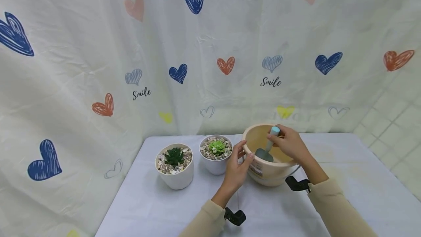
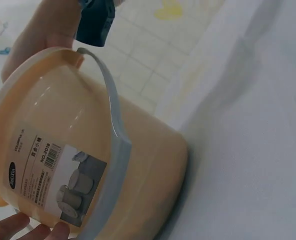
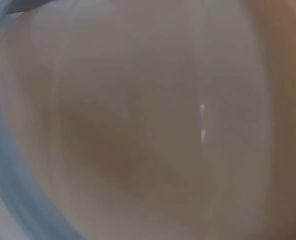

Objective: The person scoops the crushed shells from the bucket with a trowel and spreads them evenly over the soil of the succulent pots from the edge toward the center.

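A beige plastic bucket (image 1: 268,176) with a grey-blue bail handle (image 2: 118,145) stands on the table. My left hand (image 1: 235,171) holds its near left side at the rim, thumb on the front. In the left wrist view its fingertips (image 2: 57,231) lie at the bucket wall below a printed label (image 2: 57,175). My right hand (image 1: 291,143) grips a small trowel (image 1: 264,154) by its light-blue-tipped handle, with the grey-green blade pointing down inside the bucket. Only the bucket's wall (image 3: 137,100) and bail fill the right wrist view; the bucket's bottom is hidden.
Left of the bucket, close by, stands a white pot (image 1: 214,165) with a light-green succulent and pebbles. Farther left is another white pot (image 1: 179,180) with a dark-green succulent. A white cloth (image 1: 138,207) covers the table; a heart-printed curtain (image 1: 230,28) hangs behind.
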A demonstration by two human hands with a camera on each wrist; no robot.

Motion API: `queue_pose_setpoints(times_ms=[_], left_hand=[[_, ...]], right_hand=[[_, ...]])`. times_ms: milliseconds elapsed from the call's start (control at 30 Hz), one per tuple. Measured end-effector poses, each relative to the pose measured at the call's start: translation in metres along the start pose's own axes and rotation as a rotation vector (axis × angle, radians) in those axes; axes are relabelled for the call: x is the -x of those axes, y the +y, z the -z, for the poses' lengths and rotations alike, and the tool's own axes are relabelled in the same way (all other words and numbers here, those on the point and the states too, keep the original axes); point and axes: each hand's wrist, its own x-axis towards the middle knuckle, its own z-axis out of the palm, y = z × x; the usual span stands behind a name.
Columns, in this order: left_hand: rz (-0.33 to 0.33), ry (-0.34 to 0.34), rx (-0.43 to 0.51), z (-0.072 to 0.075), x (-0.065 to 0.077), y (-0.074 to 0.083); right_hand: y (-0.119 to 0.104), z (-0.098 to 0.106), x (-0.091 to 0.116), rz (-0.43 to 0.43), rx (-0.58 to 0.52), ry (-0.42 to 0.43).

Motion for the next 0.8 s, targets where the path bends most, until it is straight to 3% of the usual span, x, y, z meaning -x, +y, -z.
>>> queue_pose_setpoints(times_ms=[300, 533, 800], left_hand=[[-0.01, 0.009, -0.005, -0.0004, -0.0005, -0.0043], [-0.014, 0.002, -0.016, -0.0005, -0.0011, -0.0049], [-0.013, -0.002, -0.022, 0.0008, -0.0002, -0.0035]], right_hand=[[-0.0011, 0.0036, -0.0003, -0.063, -0.061, -0.02], [-0.0029, 0.0036, -0.003, -0.113, -0.156, -0.097], [0.0008, 0.0065, -0.0034, -0.107, -0.256, 0.007]])
